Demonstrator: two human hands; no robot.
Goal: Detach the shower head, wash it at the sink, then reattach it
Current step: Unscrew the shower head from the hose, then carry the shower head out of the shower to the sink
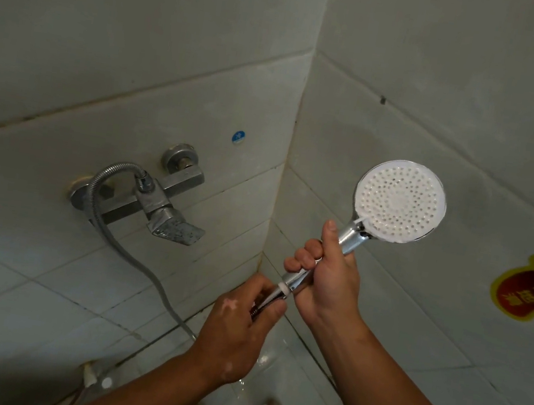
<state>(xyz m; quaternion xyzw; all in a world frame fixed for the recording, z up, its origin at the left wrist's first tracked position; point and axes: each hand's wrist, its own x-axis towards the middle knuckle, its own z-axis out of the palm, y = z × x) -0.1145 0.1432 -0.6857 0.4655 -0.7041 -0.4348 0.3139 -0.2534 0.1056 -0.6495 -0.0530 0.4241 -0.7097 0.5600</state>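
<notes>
Item: shower head [400, 201], hand-held type; white perforated face, chrome handle. Location: at about 2 o'clock from frame centre, face turned toward the camera, held up in a tiled corner.

Right hand [327, 274]: wrapped closed around the handle, thumb lying up along it.

Left hand [236, 329]: at 6 o'clock, fingers pinched on the hose nut [273, 302] at the handle's lower end, just beneath a white collar.

Hose [132, 258]: ribbed metal, flexible; runs from the mixer tap [155, 201] at 9 o'clock down toward the left hand.

Handling, by judgement: light; rigid body; chrome probably slick if wet. Best hold is mid-handle, steadying against the nut's turn. The plastic face likely scratches or cracks if dropped on tile.
</notes>
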